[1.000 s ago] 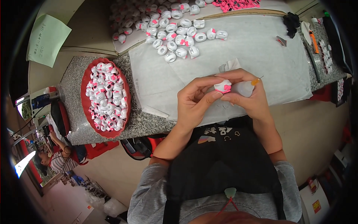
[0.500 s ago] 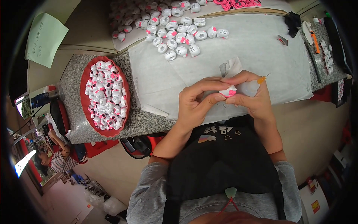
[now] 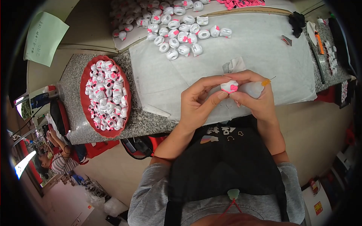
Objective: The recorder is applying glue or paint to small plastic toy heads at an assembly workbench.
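Note:
Between the fingertips of both hands is a small white figurine head point(image 3: 229, 87) with a pink bow and a pink lower edge. My left hand point(image 3: 200, 98) is closed on it, thumb below and fingers above. My right hand point(image 3: 257, 102) pinches its right side with thumb and forefinger, and also cradles a translucent squeeze bottle point(image 3: 252, 90) against the palm. The bottle has an orange needle tip point(image 3: 266, 82) pointing up and right, away from the head. Just beyond my fingers lies a crumpled white cloth or tissue point(image 3: 236, 64).
Left on the granite counter stands a red scalloped basin point(image 3: 85, 98) full of similar heads. More white heads point(image 3: 183, 51) lie at the back of the paper sheet point(image 3: 162, 81), near pink pieces point(image 3: 241, 3). A cutter point(image 3: 319, 43) and black cloth point(image 3: 297, 23) are at right. Another person point(image 3: 65, 162) sits far left.
The figurine head has been turned in my fingers, so its bow and more of its white side now show. The bottle's needle tip has shifted slightly right and down.

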Demonstrator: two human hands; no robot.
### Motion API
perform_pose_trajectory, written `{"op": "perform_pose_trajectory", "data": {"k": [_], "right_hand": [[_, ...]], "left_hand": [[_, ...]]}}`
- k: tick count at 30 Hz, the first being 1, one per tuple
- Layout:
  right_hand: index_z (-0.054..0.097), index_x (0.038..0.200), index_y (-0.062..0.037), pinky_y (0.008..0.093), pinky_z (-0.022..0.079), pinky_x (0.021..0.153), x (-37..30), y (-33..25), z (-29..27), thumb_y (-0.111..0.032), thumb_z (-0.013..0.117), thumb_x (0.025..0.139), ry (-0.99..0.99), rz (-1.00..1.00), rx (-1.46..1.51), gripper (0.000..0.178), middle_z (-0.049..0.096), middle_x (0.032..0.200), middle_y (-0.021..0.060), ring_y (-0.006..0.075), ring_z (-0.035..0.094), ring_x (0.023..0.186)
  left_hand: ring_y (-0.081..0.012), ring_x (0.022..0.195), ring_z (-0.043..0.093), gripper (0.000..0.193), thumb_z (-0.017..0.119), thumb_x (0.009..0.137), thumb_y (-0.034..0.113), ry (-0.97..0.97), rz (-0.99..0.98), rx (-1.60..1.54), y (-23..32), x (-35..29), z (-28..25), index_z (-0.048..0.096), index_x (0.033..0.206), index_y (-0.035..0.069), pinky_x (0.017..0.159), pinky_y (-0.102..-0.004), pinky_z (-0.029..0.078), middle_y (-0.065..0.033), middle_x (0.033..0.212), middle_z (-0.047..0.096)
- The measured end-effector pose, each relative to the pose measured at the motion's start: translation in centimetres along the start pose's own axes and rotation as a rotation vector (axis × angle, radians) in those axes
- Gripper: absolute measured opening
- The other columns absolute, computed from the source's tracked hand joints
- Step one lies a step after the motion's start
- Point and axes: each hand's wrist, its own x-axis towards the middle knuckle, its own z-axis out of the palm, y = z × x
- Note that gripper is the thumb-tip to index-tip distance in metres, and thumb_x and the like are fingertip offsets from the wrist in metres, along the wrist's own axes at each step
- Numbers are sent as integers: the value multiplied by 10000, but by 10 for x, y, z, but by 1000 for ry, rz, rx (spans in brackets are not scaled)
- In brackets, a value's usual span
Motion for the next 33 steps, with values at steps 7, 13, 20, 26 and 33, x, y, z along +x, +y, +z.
{"op": "perform_pose_trajectory", "data": {"k": [7, 13, 20, 26, 33], "right_hand": [[503, 932, 46, 190, 366, 433, 3, 1, 2, 7, 557, 646, -10, 53, 58, 293, 549, 766, 98, 91, 482, 553], [525, 911, 37, 187, 376, 438, -8, 0, 2, 14, 584, 639, 7, 104, 150, 279, 541, 722, 84, 97, 491, 546], [506, 938, 37, 201, 379, 436, -7, 4, 10, -11, 596, 633, -14, 100, 191, 321, 532, 717, 90, 114, 476, 523], [423, 1076, 2, 186, 381, 513, 6, -4, 21, -33, 608, 599, 20, 63, 14, 513, 525, 751, 66, 73, 440, 557], [307, 1024, -15, 206, 374, 481, -2, 1, 2, 4, 456, 600, 85, -74, 20, 450, 388, 957, 129, 128, 438, 629]], "left_hand": [[-177, 927, 485, 245, 529, 721, -41, 31, -17, 40, 2, -1, -2, 497, 964, -45, 814, -282, 374, -129, 979, 518], [-178, 806, 524, 204, 532, 712, -54, -65, 72, -202, -2, 1, 0, 505, 913, -40, 665, -269, 464, -122, 920, 503], [-181, 873, 492, 249, 547, 704, -36, -85, 145, -48, 4, -9, -4, 483, 944, -19, 773, -282, 388, -142, 950, 491], [-209, 876, 434, 212, 609, 638, 7, 598, 569, 917, 50, -32, -61, 529, 834, 2, 766, -293, 342, -106, 925, 459], [-254, 890, 472, 286, 576, 611, -48, 254, 565, 1480, 66, 3, -55, 567, 877, 57, 775, -334, 357, -85, 907, 525]]}}
